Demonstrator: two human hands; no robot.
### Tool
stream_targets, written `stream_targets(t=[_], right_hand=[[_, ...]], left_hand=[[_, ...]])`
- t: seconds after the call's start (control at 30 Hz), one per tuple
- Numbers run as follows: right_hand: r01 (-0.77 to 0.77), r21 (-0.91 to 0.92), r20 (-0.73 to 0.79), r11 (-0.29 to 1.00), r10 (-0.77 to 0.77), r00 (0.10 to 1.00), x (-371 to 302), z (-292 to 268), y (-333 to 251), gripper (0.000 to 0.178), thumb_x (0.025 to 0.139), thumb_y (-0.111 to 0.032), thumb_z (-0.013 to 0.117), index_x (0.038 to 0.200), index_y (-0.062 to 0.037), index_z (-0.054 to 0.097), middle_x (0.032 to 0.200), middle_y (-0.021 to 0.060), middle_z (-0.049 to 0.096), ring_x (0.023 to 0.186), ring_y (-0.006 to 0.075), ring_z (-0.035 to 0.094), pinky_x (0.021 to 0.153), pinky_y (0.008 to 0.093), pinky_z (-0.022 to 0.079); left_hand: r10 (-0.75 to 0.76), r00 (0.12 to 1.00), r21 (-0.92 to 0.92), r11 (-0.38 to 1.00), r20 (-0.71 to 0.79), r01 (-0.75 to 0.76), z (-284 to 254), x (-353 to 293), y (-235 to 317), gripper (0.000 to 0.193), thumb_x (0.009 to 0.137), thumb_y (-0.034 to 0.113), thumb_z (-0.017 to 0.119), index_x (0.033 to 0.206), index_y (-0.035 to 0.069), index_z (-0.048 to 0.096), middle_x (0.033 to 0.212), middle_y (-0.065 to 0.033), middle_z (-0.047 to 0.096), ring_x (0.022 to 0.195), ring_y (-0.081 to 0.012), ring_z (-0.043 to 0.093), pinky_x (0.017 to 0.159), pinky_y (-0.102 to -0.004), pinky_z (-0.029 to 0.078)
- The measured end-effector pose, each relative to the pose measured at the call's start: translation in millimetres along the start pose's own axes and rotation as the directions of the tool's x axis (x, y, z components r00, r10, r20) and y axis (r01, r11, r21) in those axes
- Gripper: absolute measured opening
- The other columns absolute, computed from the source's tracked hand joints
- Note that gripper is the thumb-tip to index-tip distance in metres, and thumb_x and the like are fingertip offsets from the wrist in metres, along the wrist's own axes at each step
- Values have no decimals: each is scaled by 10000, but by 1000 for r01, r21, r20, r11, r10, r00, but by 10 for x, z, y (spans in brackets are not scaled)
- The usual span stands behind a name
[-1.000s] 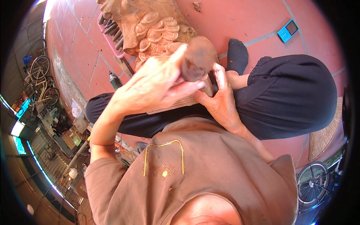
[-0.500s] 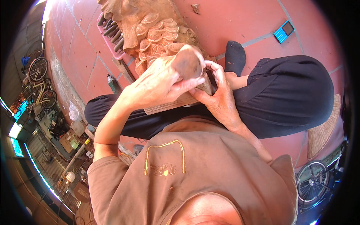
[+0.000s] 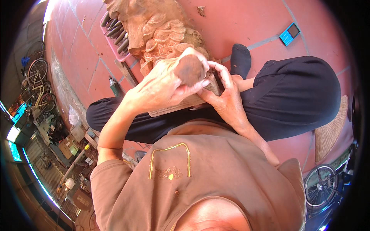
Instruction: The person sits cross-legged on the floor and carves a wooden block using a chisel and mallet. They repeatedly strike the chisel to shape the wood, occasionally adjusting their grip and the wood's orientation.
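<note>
A large wood carving (image 3: 163,32), covered in scale-like relief, lies in front of me and reaches back to the top of the view. Over its near end, my left hand (image 3: 163,79) is closed round a brown piece with a round end (image 3: 190,70); its shape below the fingers is hidden. My right hand (image 3: 227,102) is beside it, at the carving's near edge, thumb on one side and bent fingers on the other. What those fingers pinch is hidden. A wooden board (image 3: 177,107) rests across my lap under the left wrist.
A pink basket (image 3: 122,57) with several dark-handled tools stands left of the carving. Close to my left knee lies a green tool (image 3: 114,86). A blue phone (image 3: 290,34) is on the tiled floor, far right. Bicycles (image 3: 38,73) and clutter line the left side.
The view has shifted slightly. Both hands keep nearly the same grip, and the round end in my left hand has tilted a little to face me more.
</note>
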State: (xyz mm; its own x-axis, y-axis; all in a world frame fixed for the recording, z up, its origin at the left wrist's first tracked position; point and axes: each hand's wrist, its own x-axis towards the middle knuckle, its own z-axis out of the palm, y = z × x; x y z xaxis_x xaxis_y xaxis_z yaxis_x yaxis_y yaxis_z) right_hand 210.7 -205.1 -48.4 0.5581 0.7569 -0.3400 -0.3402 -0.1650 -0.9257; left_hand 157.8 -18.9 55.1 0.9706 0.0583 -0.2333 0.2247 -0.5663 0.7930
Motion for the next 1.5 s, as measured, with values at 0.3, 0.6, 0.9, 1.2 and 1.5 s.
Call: stream_targets(t=[0.3, 0.6, 0.9, 1.2, 1.5], right_hand=[[-72, 10, 33, 997, 72, 997, 4, -23, -34, 697, 806, -309, 826, 1378, -33, 537, 1349, 190, 578, 1316, 302, 518, 1124, 404, 387], [-74, -4, 20, 997, 74, 997, -7, -15, -27, 670, 814, -284, 820, 1373, -39, 544, 1333, 181, 578, 1295, 295, 522, 1119, 399, 390], [-51, -51, 42, 997, 53, 998, 17, -35, -68, 634, 815, -268, 819, 1344, -30, 564, 1324, 161, 578, 1287, 283, 526, 1105, 389, 401], [-43, -21, 35, 999, 43, 998, 6, -27, -67, 583, 820, -236, 814, 1315, -35, 580, 1303, 150, 580, 1273, 271, 532, 1104, 384, 400], [-43, 11, 35, 999, 43, 998, 11, -15, -42, 585, 818, -231, 828, 1312, -36, 583, 1298, 144, 585, 1278, 267, 535, 1105, 380, 403]], left_hand=[[39, 998, -5, 999, -54, -40, -26, -45, -57, 132, 903, 56, 734, 1020, 33, 680, 982, -57, 667, 911, -208, 661, 794, -323, 528], [-73, 997, 28, 997, -14, 74, -223, -319, -74, 221, 886, -12, 731, 1048, 55, 596, 991, -72, 682, 875, -158, 663, 753, -310, 535], [-74, 981, -440, 898, -177, -12, 170, -276, -219, 142, 857, -9, 761, 971, 21, 683, 968, -62, 657, 895, -170, 641, 827, -312, 514], [74, 974, -247, 961, -216, -128, -83, -458, -350, 373, 877, -119, 683, 1139, 61, 489, 1024, -144, 688, 962, -194, 682, 789, -311, 552], [131, 946, -197, 961, -296, -194, 221, -473, -286, 241, 804, -22, 778, 973, 42, 619, 997, -97, 726, 935, -211, 723, 799, -319, 573]])
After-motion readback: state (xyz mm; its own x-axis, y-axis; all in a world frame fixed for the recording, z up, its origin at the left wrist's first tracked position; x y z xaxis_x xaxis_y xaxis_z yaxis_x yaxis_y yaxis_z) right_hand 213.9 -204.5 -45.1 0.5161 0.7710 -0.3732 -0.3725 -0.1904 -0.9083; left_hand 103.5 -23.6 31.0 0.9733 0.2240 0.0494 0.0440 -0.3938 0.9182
